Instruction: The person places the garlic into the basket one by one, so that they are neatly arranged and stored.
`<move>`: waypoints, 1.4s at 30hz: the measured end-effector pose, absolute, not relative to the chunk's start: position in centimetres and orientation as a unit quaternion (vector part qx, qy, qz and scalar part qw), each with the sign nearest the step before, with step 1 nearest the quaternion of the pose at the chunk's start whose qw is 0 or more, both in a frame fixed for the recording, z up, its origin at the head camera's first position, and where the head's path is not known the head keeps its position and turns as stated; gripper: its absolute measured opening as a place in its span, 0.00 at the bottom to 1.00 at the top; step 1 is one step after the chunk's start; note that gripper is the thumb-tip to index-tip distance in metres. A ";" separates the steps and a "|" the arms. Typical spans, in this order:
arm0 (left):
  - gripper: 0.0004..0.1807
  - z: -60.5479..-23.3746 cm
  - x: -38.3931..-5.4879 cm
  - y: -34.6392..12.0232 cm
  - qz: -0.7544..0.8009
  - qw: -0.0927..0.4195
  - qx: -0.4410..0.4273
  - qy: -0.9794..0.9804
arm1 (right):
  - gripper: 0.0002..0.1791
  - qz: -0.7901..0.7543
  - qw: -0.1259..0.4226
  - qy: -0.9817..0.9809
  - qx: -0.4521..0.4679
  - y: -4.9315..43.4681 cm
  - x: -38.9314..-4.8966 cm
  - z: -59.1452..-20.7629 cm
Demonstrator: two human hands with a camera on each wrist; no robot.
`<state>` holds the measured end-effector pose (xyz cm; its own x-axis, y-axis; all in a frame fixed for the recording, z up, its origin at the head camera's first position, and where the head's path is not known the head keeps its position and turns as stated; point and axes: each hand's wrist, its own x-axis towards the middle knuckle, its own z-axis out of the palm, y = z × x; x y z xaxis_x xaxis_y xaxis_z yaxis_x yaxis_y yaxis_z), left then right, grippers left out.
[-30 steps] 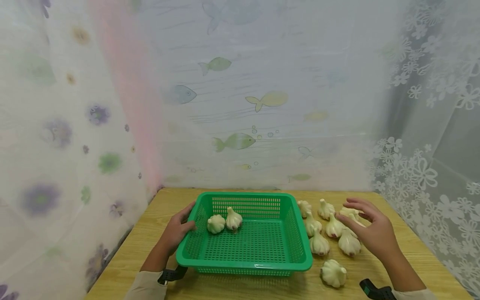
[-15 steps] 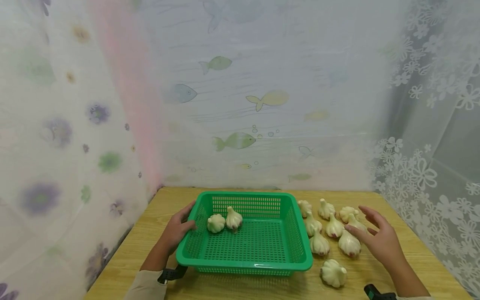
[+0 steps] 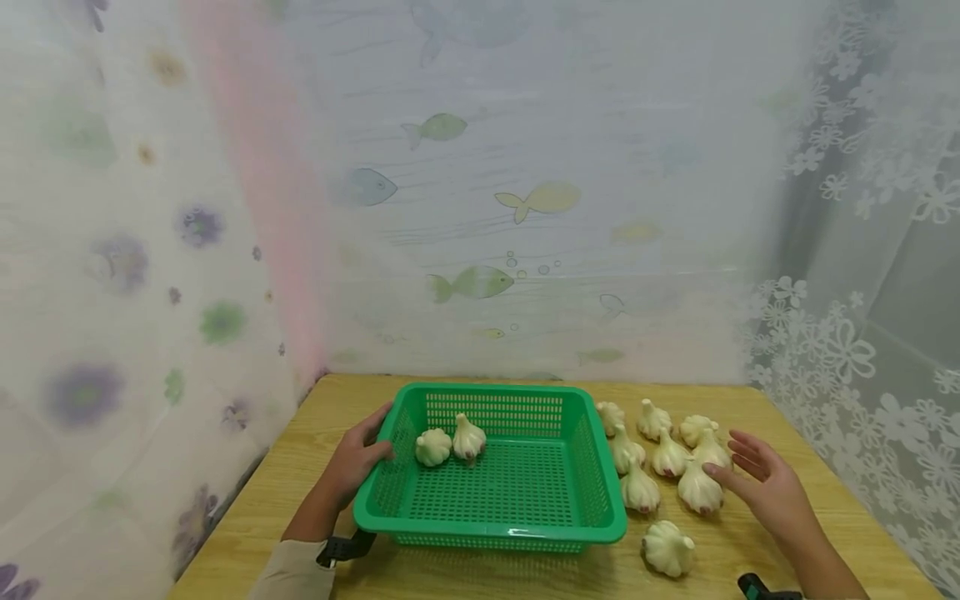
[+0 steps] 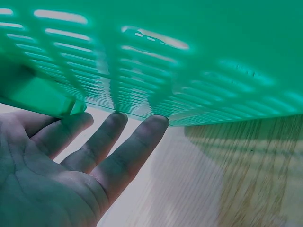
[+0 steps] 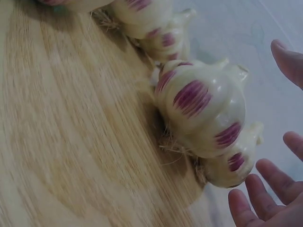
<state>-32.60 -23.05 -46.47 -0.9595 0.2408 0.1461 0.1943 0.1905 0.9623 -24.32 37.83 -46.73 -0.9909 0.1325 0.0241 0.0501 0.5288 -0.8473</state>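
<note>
A green plastic basket with slotted walls stands on the table, two garlic bulbs lying at its left. My left hand holds the basket's left side, thumb over the rim; in the left wrist view its fingers touch the slotted outer wall. To the basket's right lies a group of several garlic bulbs. My right hand is spread beside the group's right edge, thumb near the closest bulb. In the right wrist view a purple-streaked bulb lies near the fingers, with a visible gap.
One separate garlic bulb sits nearer the front, right of the basket. The wooden table ends at a patterned curtain behind and on both sides. Black bands are worn at the wrists.
My right hand has moved right and toward me, from above the garlic bulbs to beside them. The left hand, the basket and the bulbs stay in place.
</note>
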 end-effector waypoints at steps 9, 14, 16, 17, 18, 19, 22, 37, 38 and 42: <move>0.47 -46.6 -32.7 -23.1 0.625 0.023 0.140 0.768 | 0.55 0.500 0.016 -0.863 -0.071 38.3 -24.5 -47.2; 0.47 -46.4 -32.7 -23.0 0.623 0.020 0.139 0.769 | 0.57 0.504 -0.003 -0.860 -0.079 38.5 -24.8 -47.7; 0.47 -46.3 -32.7 -23.0 0.622 0.019 0.141 0.770 | 0.57 0.503 -0.011 -0.861 -0.080 38.7 -25.0 -47.9; 0.47 -46.3 -32.7 -23.0 0.623 0.020 0.142 0.769 | 0.57 0.502 -0.018 -0.861 -0.080 38.8 -25.0 -47.9; 0.47 -46.3 -32.7 -23.0 0.622 0.021 0.143 0.770 | 0.58 0.501 -0.023 -0.861 -0.081 39.0 -25.1 -48.0; 0.47 -46.3 -32.7 -23.0 0.622 0.022 0.144 0.769 | 0.58 0.500 -0.029 -0.862 -0.080 39.1 -25.1 -48.0; 0.47 -46.3 -32.7 -23.0 0.624 0.023 0.146 0.767 | 0.59 0.493 -0.045 -0.865 -0.077 39.5 -25.2 -48.1; 0.48 -46.5 -32.8 -23.0 0.623 0.023 0.143 0.768 | 0.52 0.451 -0.061 -0.888 -0.069 39.9 -24.9 -48.0; 0.48 -46.5 -32.8 -23.0 0.624 0.023 0.143 0.768 | 0.51 0.449 -0.059 -0.889 -0.066 39.9 -24.8 -48.1; 0.48 -46.6 -32.8 -23.1 0.627 0.026 0.143 0.765 | 0.45 0.447 -0.060 -0.891 -0.055 40.2 -24.7 -48.2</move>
<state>-32.81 -23.08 -46.57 -0.9576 0.2519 0.1399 0.1866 0.1724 0.9672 -24.69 40.16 -48.24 -0.9868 0.0445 -0.1558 0.1515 0.5952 -0.7892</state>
